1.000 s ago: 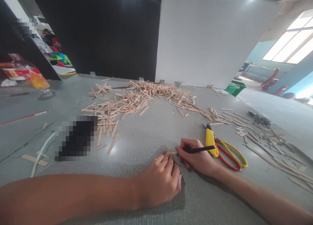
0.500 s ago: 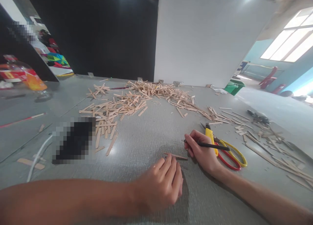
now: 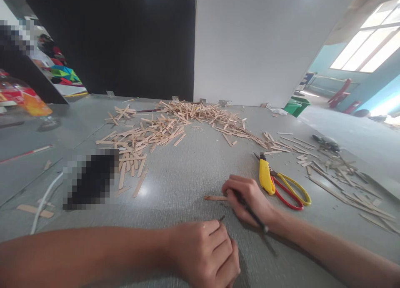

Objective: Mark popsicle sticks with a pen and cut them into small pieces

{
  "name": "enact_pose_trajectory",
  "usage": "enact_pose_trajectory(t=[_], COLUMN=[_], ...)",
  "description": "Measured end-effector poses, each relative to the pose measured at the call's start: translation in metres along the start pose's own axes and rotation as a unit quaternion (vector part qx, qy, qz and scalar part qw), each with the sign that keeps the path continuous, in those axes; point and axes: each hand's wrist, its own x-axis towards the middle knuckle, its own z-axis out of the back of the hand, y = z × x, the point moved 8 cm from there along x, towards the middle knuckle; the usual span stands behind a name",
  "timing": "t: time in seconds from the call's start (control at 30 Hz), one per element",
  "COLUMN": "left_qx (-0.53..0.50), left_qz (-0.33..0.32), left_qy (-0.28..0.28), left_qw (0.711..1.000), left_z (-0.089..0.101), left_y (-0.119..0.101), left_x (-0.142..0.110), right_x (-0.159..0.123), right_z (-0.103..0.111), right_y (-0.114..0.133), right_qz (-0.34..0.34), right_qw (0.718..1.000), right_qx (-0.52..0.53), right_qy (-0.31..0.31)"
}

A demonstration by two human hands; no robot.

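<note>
My right hand (image 3: 248, 200) is closed round a slim black pen (image 3: 253, 216), whose rear end slants down toward me. The fingertips of that hand are at one end of a small wooden craft stick (image 3: 215, 198) lying on the grey table; whether they grip it is hidden. Nearer to me, my left hand (image 3: 208, 252) rests on the table with its fingers curled in. A small dark tip (image 3: 222, 218) pokes out by its index finger, and the rest of that thing is hidden. Right of my right hand lie a yellow utility knife (image 3: 266, 175) and pliers with red and yellow handles (image 3: 292, 192).
A heap of craft sticks (image 3: 162, 127) spreads across the back and left. Thin split sticks (image 3: 353, 196) lie at the right. A blurred-out dark object (image 3: 93, 179) and white cable (image 3: 46, 200) are on the left. Behind stand black (image 3: 125, 42) and white panels (image 3: 246, 46).
My right hand has moved left and down to the craft stick, and the pen has swung to point its rear end toward me. My left hand has drawn back from the stick, fingers curled tighter.
</note>
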Motion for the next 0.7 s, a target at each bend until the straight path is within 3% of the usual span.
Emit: enact_pose_trajectory(t=[0.1, 0.3, 0.37, 0.47, 0.57, 0.7], left_qx=[0.007, 0.002, 0.004, 0.041, 0.102, 0.131], left_qz=[0.002, 0.002, 0.006, 0.02, 0.089, 0.185], left_qy=[0.018, 0.042, 0.04, 0.048, 0.089, 0.137], left_qw=[1.0, 0.999, 0.999, 0.998, 0.987, 0.964], left_z=[0.001, -0.001, -0.001, 0.0, -0.004, -0.011], left_y=[0.001, 0.001, 0.003, 0.007, 0.021, 0.035], left_x=[0.001, -0.001, -0.001, 0.002, 0.003, -0.002], right_x=[-0.003, -0.002, -0.004, -0.006, -0.009, -0.003], right_z=[-0.014, -0.016, -0.014, -0.001, 0.007, 0.009], right_y=[0.011, 0.012, 0.011, -0.001, -0.015, -0.008], right_qz=[0.049, 0.053, 0.048, -0.012, -0.081, -0.047], right_qw=[0.994, 0.991, 0.994, 0.999, 0.991, 0.996], right_qx=[-0.061, -0.073, -0.043, 0.035, 0.099, 0.08], right_qy=[0.076, 0.099, 0.089, 0.016, -0.028, -0.012])
